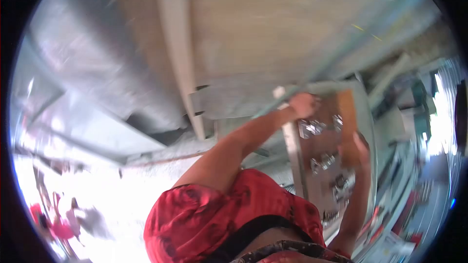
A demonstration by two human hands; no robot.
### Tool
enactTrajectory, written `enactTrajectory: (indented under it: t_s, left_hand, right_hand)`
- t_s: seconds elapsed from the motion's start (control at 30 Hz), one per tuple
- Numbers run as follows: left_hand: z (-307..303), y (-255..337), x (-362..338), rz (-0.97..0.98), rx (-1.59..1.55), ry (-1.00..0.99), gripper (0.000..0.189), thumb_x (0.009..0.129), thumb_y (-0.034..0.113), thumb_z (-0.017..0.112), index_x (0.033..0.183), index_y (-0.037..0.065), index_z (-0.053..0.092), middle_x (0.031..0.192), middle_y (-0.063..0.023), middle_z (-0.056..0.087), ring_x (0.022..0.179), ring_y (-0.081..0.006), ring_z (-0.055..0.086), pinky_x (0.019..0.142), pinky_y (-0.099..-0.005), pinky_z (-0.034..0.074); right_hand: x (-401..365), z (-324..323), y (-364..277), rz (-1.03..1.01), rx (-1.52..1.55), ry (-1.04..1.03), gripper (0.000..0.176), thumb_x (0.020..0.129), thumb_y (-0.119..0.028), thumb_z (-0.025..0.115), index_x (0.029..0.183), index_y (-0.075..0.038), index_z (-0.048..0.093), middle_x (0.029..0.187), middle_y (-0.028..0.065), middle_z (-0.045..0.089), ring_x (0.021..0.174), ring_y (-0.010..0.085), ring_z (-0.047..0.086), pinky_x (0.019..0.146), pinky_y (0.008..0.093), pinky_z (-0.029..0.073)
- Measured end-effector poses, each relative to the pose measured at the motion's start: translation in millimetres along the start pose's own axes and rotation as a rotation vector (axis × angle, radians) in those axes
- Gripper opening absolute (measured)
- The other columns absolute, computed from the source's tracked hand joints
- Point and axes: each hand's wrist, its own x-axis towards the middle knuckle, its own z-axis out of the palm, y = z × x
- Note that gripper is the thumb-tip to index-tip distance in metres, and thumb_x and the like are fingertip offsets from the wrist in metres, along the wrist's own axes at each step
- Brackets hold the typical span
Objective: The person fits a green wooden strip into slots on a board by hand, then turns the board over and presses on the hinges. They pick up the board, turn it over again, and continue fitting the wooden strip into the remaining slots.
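A brown panel or shallow box (317,148) lies in front of my right side, with several shiny metal pieces (312,127) on it; blur hides their exact kind. My left hand (304,105) is at its far left corner, fingers curled in, and what they hold cannot be made out. Along the right side runs a flat orange-brown strip (346,112), like wood or cardboard. My right hand (360,150) grips the strip's near end from the right, thumb side up.
A pale frame or tray edge (365,117) surrounds the brown panel. Long pieces of material (404,190) are stacked at right. A large board with a pale upright bar (178,44) fills the far side. Grey metal sheeting (92,122) stands left, and people (61,224) are at far left.
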Motion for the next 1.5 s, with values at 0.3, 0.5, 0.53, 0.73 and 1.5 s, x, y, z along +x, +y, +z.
enactTrajectory:
  t_s: [0.3, 0.5, 0.53, 0.73, 1.5]
  left_hand:
    - [-73.1, 19.6, -131.1, 0.099, -0.134, 0.173, 0.046, 0.084, 0.032, 0.06, 0.122, 0.006, 0.057, 0.112, -0.0201, 0.06, 0.101, -0.0387, 0.059, 0.088, -0.0438, 0.047]
    - [-93.3, -70.8, -247.9, -0.154, 0.15, 0.014, 0.042, 0.082, 0.037, 0.063, 0.117, 0.014, 0.06, 0.107, -0.0166, 0.063, 0.099, -0.0339, 0.061, 0.087, -0.0425, 0.048]
    - [-100.9, -80.9, -268.9, -0.277, 0.186, -0.026, 0.044, 0.08, 0.039, 0.063, 0.116, 0.014, 0.06, 0.105, -0.016, 0.064, 0.098, -0.034, 0.062, 0.086, -0.0431, 0.048]
    - [-122.5, -111.3, -363.3, -0.677, 0.353, -0.249, 0.051, 0.07, 0.042, 0.066, 0.109, 0.01, 0.064, 0.102, -0.0156, 0.066, 0.098, -0.0334, 0.063, 0.084, -0.0431, 0.05]
    - [-141.7, -123.6, -419.2, -0.677, 0.462, 0.031, 0.044, 0.065, 0.033, 0.068, 0.103, 0.011, 0.066, 0.091, -0.0121, 0.068, 0.089, -0.0309, 0.066, 0.073, -0.042, 0.053]
  right_hand:
    - [-47.1, 75.4, -28.4, -0.175, -0.059, -0.163, 0.053, 0.095, -0.048, 0.046, 0.117, -0.001, 0.054, 0.091, 0.0137, 0.067, 0.069, 0.0174, 0.065, 0.058, 0.0293, 0.055]
    - [-20.2, 65.0, -18.1, -0.072, 0.164, -0.267, 0.053, 0.097, -0.048, 0.042, 0.118, -0.001, 0.053, 0.096, 0.0112, 0.067, 0.076, 0.0148, 0.064, 0.063, 0.0281, 0.054]
    - [-10.6, 51.8, -12.4, -0.056, 0.181, -0.334, 0.058, 0.096, -0.052, 0.04, 0.118, -0.001, 0.055, 0.098, 0.0106, 0.065, 0.08, 0.0154, 0.062, 0.066, 0.0289, 0.053]
    - [-9.9, 86.2, -27.0, -0.108, 0.116, -0.286, 0.053, 0.095, -0.048, 0.046, 0.115, 0.0, 0.056, 0.095, 0.0092, 0.065, 0.076, 0.0162, 0.062, 0.065, 0.0299, 0.053]
    - [-55.0, 216.7, -51.6, -0.297, 0.635, -0.193, 0.039, 0.09, -0.032, 0.057, 0.105, 0.004, 0.056, 0.091, 0.0163, 0.06, 0.083, 0.0273, 0.059, 0.071, 0.0365, 0.048]
